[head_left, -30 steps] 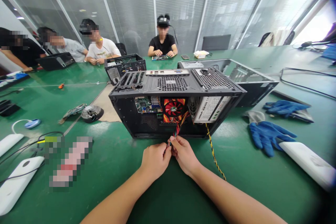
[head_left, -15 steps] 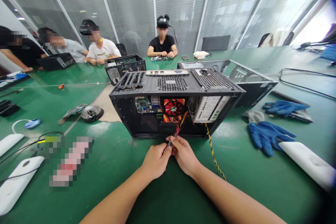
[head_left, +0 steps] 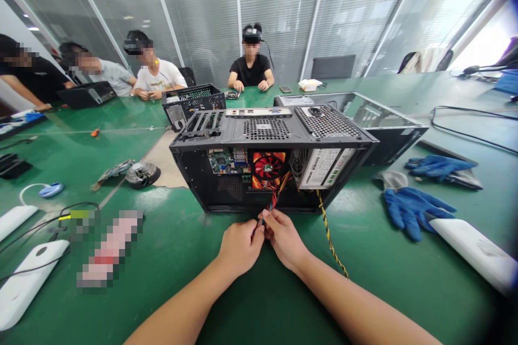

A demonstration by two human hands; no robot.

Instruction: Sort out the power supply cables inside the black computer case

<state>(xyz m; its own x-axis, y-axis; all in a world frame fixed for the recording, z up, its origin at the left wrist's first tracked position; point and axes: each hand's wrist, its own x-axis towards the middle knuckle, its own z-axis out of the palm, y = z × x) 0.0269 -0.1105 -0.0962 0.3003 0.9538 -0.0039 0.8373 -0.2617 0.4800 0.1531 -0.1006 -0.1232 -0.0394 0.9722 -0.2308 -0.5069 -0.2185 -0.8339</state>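
A black computer case (head_left: 226,137) lies on its back-panel-up side on the green table, its open side facing me. Inside show a motherboard (head_left: 220,160), a red-and-black cooling fan (head_left: 268,168) and a power supply (head_left: 327,168). A twisted bundle of coloured cables (head_left: 277,194) runs out of the case. My left hand (head_left: 242,245) and my right hand (head_left: 284,236) meet in front of the case, both closed on this bundle; its end is hidden in my fingers. A yellow-and-black cable (head_left: 329,237) hangs out beside my right hand.
Blue gloves (head_left: 413,207) and a white power bank-like block (head_left: 477,253) lie to the right. Behind stands another open case (head_left: 394,137). A round metal part (head_left: 142,174) and a white device (head_left: 30,283) are at left. Several people sit across the table.
My hands stay on the cable bundle, with the left fingers shifted slightly. Across the table, a person has moved a circuit board toward my left.
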